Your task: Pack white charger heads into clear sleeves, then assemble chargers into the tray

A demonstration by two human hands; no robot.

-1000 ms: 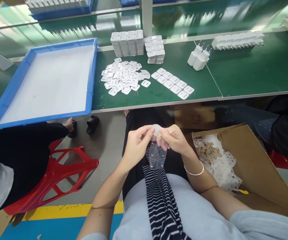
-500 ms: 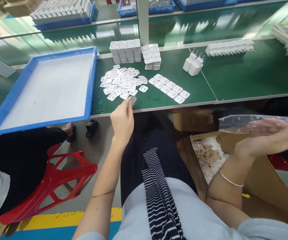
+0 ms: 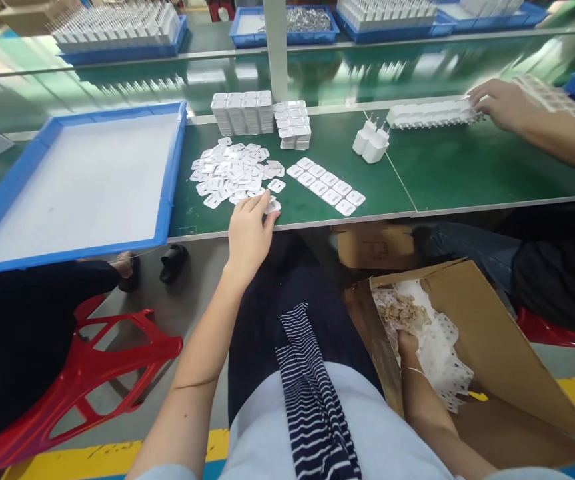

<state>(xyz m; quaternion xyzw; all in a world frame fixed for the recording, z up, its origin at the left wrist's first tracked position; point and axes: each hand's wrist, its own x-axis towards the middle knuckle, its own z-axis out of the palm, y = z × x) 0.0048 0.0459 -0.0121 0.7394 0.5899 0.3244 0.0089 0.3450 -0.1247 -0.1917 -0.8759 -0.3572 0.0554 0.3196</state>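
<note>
Right now, we read the step in hand as two-sided: the left hand (image 3: 250, 232) is at the near edge of the green bench (image 3: 472, 163), while the right hand (image 3: 408, 343) is down in the cardboard box (image 3: 490, 327), at about 4 o'clock from the left. Between left thumb and fingers we have a small white piece (image 3: 272, 206), lightly pinched, at the near right fringe of the loose pile (image 3: 230, 170), whose bulk lies toward 11 o'clock from that hand. Whether the piece bears on the bench, we cannot tell. Our right fingers are hidden among the scraps (image 3: 402, 310) and white sheeting (image 3: 442, 353), so we cannot say whether they grasp anything. Toward 2 o'clock from our left hand lies a flat block of white pieces (image 3: 326, 186), with two plug adaptors (image 3: 371, 141) beyond it; a tall stack (image 3: 242, 113) stands near 12 and a smaller stack (image 3: 292, 125) near 1. A co-worker's hand (image 3: 502, 103) touches a row of adaptors (image 3: 432, 115), farther out toward 2. As we judge it, freeing the piece calls for it to be low and flat, then a gentle parting of thumb and fingers, lest we nudge its neighbours; on the right, we need a clear lift past the box wall.
</note>
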